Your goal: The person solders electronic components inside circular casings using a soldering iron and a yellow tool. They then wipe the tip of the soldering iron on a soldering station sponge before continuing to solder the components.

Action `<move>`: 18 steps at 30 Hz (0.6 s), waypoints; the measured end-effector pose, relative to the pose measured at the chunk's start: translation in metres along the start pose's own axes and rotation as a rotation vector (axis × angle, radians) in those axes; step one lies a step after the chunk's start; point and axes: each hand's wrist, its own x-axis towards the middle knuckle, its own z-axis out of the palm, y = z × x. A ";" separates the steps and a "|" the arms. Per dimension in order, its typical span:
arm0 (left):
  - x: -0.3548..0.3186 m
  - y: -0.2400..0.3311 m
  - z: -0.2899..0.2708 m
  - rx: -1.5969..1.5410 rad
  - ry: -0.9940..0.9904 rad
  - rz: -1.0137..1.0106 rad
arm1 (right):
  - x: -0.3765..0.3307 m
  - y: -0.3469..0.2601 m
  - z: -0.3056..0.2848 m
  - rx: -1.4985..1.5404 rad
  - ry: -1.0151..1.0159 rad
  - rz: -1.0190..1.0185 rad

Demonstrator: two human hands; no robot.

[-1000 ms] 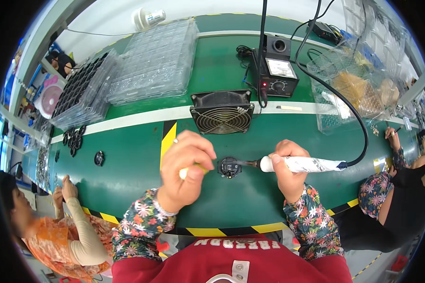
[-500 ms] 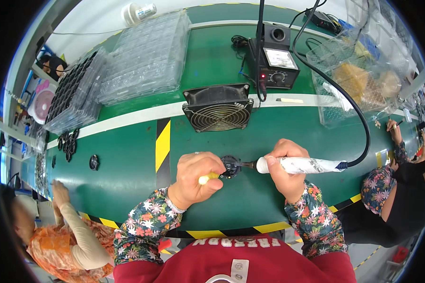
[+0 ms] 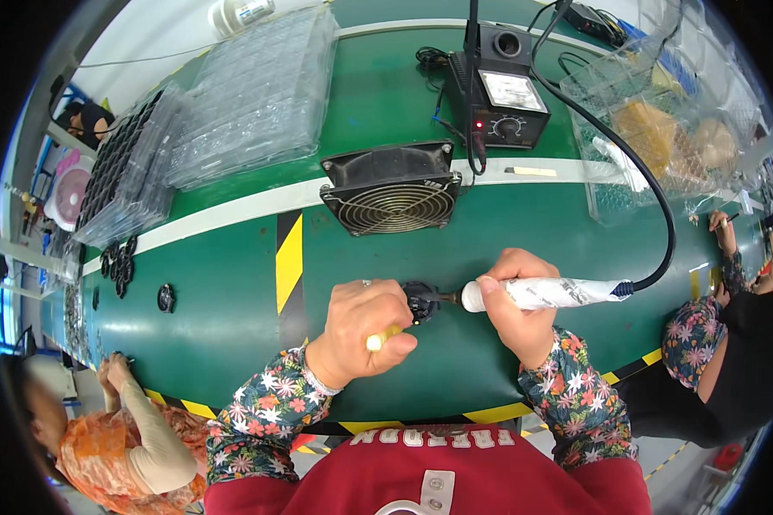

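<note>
My right hand (image 3: 524, 309) is closed around a soldering iron (image 3: 558, 293) with a white wrapped handle. Its tip reaches left onto a small round black part (image 3: 420, 302) on the green bench. My left hand (image 3: 362, 329) is closed on a slim yellow stick-like thing (image 3: 385, 337), whose pale end shows between thumb and fingers; its other end is hidden. The left fingers lie against the left side of the black part and cover some of it.
A black fan (image 3: 392, 190) stands just beyond my hands. Behind it is a soldering station (image 3: 508, 120), its black cord (image 3: 636, 176) arching over the right side. Clear trays (image 3: 253, 103), black parts (image 3: 166, 298) and a wire-mesh basket (image 3: 610, 184) surround the workspace. Co-workers sit on both sides.
My left hand has turned and shifted a little right, hiding more of the black part. The iron stays at the part; the whole view has shifted slightly.
</note>
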 end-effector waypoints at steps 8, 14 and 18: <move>-0.003 -0.006 0.005 -0.061 0.105 -0.003 | 0.001 0.000 0.004 -0.030 -0.010 -0.033; -0.006 -0.008 0.005 -0.128 0.179 -0.015 | 0.000 0.001 0.005 -0.060 -0.023 -0.063; -0.005 -0.008 0.004 -0.131 0.164 -0.006 | -0.001 0.001 0.005 -0.053 -0.019 -0.036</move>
